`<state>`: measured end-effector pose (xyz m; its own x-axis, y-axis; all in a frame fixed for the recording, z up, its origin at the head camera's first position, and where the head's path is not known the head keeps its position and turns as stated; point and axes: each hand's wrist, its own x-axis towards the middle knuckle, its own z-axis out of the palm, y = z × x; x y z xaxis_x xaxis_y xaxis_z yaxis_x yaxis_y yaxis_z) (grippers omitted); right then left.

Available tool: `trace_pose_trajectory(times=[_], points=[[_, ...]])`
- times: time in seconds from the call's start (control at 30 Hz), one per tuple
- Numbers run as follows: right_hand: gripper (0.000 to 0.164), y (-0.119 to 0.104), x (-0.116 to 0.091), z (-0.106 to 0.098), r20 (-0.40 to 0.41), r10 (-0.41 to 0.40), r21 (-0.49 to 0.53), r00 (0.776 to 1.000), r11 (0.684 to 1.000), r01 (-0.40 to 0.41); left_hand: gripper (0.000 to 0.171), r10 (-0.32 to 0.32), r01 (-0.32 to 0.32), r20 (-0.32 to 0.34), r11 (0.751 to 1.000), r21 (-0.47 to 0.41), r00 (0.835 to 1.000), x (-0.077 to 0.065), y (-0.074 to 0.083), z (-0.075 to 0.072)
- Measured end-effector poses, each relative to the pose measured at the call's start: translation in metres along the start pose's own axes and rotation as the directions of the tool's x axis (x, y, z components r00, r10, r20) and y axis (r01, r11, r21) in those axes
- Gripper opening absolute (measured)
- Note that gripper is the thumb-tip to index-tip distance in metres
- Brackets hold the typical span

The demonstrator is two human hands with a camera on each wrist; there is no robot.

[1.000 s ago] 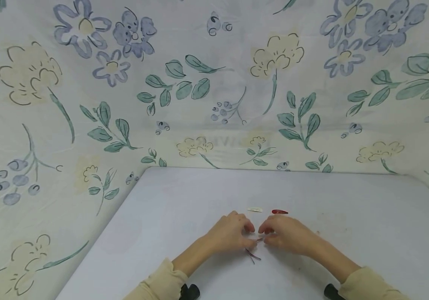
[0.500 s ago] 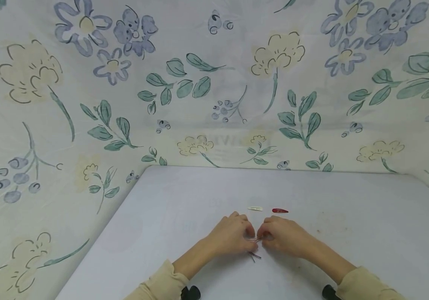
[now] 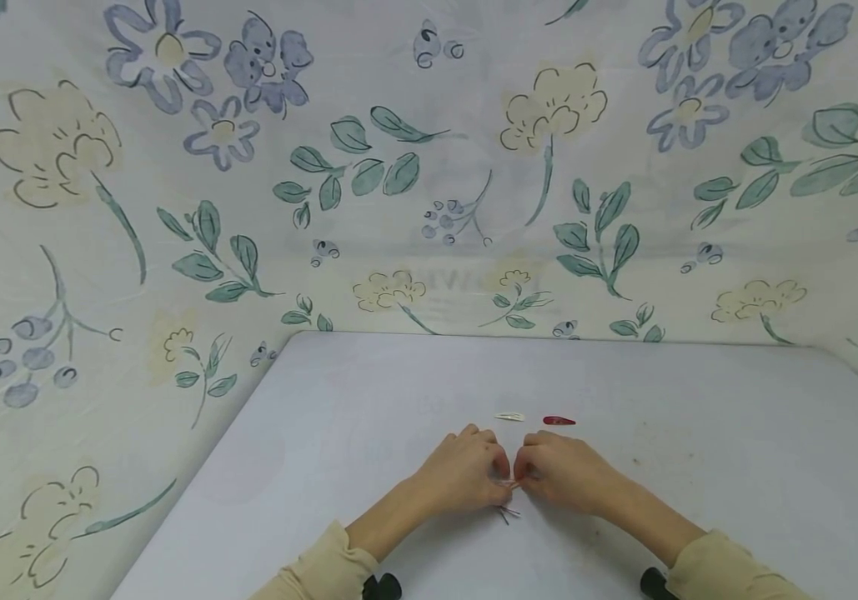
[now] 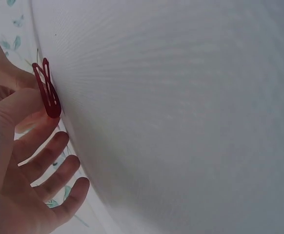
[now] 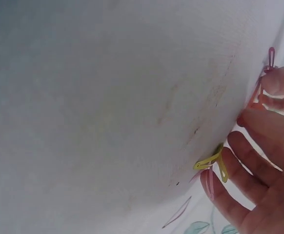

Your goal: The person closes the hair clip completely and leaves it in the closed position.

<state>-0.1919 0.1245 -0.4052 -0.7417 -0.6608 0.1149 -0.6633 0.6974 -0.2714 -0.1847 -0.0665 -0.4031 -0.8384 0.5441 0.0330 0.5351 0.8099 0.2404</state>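
Observation:
At the middle of the table both hands meet over a few slim snap hair clips. My left hand [image 3: 464, 472] pinches a red hair clip [image 4: 48, 92] between thumb and forefinger, its prongs spread. My right hand [image 3: 562, 468] pinches an orange-red hair clip [image 5: 255, 97] against the left fingertips, a magenta clip [image 5: 272, 57] just past it. Beside the right hand's lower fingers sits a spread yellow hair clip [image 5: 211, 162], with a pink clip close to it. Ends of clips [image 3: 506, 513] stick out below the left hand. How the clips are joined is hidden by the fingers.
Beyond the hands a pale hair clip [image 3: 509, 417] and a red hair clip [image 3: 559, 421] lie on the white table [image 3: 368, 383]. Flower-printed cloth [image 3: 436, 167] hangs behind and beside the table. Small brownish specks mark the tabletop on the right.
My right hand has moved slightly left and its fingers have closed in, bringing both hands' fingertips together on the clips. The clip ends below the left hand have shifted slightly. The loose clips stay put.

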Motion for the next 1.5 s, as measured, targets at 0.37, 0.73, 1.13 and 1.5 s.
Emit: trace_pose_trajectory(times=[0.37,0.73,1.13,1.5], points=[[0.010,-0.001,-0.001,-0.001,0.026,0.056,0.027,0.998,0.998,-0.057,0.011,0.003,-0.003,-0.014,0.999,0.037,1.000,0.002,0.001,0.001],[0.013,0.005,-0.002,0.001,-0.007,0.039,0.065,0.999,0.997,-0.039,0.005,0.037,-0.033,-0.088,0.998,0.046,0.995,0.004,0.000,-0.001],[0.012,0.006,0.000,-0.003,-0.089,0.035,0.071,0.995,0.997,-0.028,0.005,0.072,-0.064,-0.219,0.997,0.045,0.973,0.008,-0.001,-0.002],[0.014,0.004,0.004,-0.010,-0.223,0.106,0.126,0.969,0.989,-0.079,0.008,0.049,-0.097,-0.393,0.990,-0.103,0.918,0.014,-0.002,-0.004]])
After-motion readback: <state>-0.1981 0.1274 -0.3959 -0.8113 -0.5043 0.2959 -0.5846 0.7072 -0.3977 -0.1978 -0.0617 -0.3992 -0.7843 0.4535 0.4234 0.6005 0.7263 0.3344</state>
